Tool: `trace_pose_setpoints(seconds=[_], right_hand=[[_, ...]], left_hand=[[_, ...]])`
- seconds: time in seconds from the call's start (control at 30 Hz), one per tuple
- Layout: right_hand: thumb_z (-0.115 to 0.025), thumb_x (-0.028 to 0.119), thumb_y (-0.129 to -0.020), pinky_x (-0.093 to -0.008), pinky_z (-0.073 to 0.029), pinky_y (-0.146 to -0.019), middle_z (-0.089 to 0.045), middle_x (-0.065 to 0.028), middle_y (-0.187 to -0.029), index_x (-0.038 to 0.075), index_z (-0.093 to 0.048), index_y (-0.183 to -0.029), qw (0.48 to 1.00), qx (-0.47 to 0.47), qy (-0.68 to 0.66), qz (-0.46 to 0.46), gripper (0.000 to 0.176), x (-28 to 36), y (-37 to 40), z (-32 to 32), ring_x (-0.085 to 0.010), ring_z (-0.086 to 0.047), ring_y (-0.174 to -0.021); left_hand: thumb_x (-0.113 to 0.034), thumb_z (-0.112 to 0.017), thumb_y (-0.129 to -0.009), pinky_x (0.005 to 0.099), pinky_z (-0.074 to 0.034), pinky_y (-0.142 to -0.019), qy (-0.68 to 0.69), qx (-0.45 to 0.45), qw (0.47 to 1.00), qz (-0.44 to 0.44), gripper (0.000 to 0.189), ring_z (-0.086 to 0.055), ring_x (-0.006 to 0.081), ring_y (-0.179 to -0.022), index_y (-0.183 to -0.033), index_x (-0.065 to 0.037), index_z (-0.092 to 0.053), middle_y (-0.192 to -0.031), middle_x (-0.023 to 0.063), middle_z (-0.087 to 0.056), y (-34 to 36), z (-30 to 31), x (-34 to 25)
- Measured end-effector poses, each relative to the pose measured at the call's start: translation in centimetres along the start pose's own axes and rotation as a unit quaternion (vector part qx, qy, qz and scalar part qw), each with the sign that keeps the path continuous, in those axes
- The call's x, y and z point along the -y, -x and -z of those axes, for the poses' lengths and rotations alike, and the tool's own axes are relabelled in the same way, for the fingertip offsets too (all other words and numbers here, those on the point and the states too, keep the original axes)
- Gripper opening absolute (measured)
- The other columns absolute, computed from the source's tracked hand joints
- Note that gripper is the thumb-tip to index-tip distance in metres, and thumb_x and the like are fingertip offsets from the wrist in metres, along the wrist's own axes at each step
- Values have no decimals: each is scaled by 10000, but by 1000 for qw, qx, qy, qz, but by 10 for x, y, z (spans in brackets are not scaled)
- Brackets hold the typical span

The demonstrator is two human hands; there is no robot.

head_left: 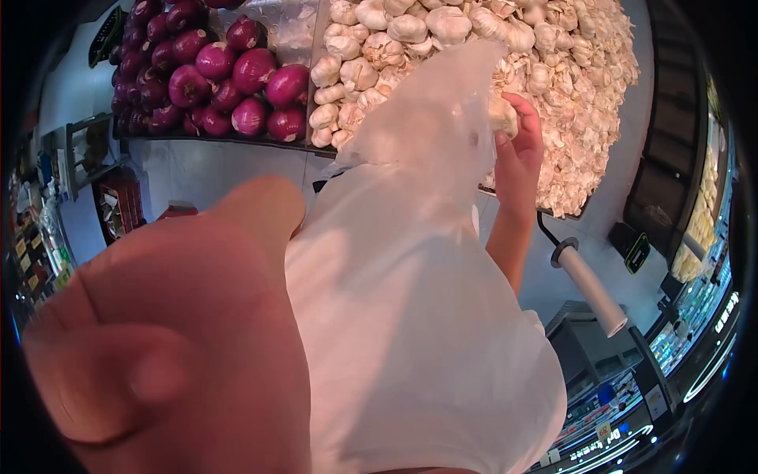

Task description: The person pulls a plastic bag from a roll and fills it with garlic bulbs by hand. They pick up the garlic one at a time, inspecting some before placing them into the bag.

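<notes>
The right hand grips a garlic bulb by the far pile — the near left hand, blurred, clenches the bag.

Left grip close, clenched; right grip raised, fingers curled.
</notes>
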State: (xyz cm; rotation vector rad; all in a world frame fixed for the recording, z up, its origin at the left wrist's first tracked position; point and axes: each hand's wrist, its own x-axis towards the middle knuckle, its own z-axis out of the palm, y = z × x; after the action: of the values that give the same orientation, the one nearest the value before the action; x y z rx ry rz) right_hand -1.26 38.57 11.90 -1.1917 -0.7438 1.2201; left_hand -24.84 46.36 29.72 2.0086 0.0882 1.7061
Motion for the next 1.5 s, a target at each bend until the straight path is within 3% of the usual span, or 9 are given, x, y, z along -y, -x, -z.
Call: trace_pose_setpoints(seconds=[0.03, 0.07, 0.27, 0.43, 0.57, 0.83, 1.27, 1.5], right_hand=[[-677, -28, -940, -282, -546, -840, -662, -78, -1240, 24, -492, -1414, 1000, 21, 18, -16, 512, -4, 5, -1, -136, -663, -1021], [-667, -49, -937, -283, -515, -960, -639, -68, -1291, 24, -503, -1408, 997, 60, -16, -35, 504, -11, 9, 0, -138, -619, -1156], [-686, -117, -866, -322, -404, -1131, -530, -64, -1424, 42, -487, -1423, 991, 122, -15, -56, 612, -26, 27, -20, -180, -469, -1375], [-660, -146, -869, -328, -412, -1120, -539, -63, -1399, 58, -465, -1435, 987, 159, 18, -23, 633, -29, 27, -18, -181, -484, -1355], [-643, -160, -872, -329, -427, -1098, -551, -60, -1371, 61, -467, -1423, 990, 123, -14, -59, 620, -33, 29, -21, -182, -507, -1322], [-703, -86, -886, -316, -454, -1041, -597, -50, -1307, 65, -511, -1335, 983, 149, 2, -111, 511, -23, 29, -23, -152, -549, -1257], [-747, 18, -903, -324, -490, -978, -646, -20, -1281, 81, -533, -1378, 985, 159, 62, 7, 525, -31, 28, -23, -127, -606, -1130], [-715, 35, -908, -336, -509, -884, -678, -43, -1185, 58, -589, -1324, 967, 169, 179, -71, 435, -40, 24, -9, -146, -594, -985]], left_hand=[[-544, -568, -1009, 479, -537, -831, 0, 0, 1000, 6, 502, -653, 315, -885, -1143, -62, -589, -1043, 141, -652, 0, -1, -1], [-545, -570, -1007, 479, -537, -833, 2, 2, 1000, 10, 502, -653, 315, -885, -1139, -61, -590, -1042, 141, -652, 1, -2, -1], [-548, -581, -998, 476, -541, -842, 10, 1, 1000, 11, 502, -653, 314, -884, -1114, -60, -596, -1033, 139, -654, 3, -5, -5], [-551, -591, -990, 474, -543, -850, 8, 13, 1000, 19, 503, -653, 314, -883, -1093, -59, -602, -1026, 137, -655, 3, -2, -9], [-553, -599, -984, 472, -546, -856, 10, 20, 1000, 16, 504, -653, 313, -882, -1076, -58, -606, -1020, 136, -656, 6, 0, -8], [-557, -615, -971, 469, -550, -869, 8, 22, 999, 37, 506, -652, 312, -880, -1042, -56, -615, -1009, 133, -657, 9, -2, -12], [-564, -641, -950, 463, -557, -889, -9, 38, 999, 28, 512, -652, 311, -877, -988, -53, -630, -990, 129, -660, 10, 0, -8], [-567, -654, -939, 460, -561, -900, -104, 97, 990, 23, 517, -651, 310, -876, -958, -51, -638, -980, 126, -662, 40, -1, 3]])
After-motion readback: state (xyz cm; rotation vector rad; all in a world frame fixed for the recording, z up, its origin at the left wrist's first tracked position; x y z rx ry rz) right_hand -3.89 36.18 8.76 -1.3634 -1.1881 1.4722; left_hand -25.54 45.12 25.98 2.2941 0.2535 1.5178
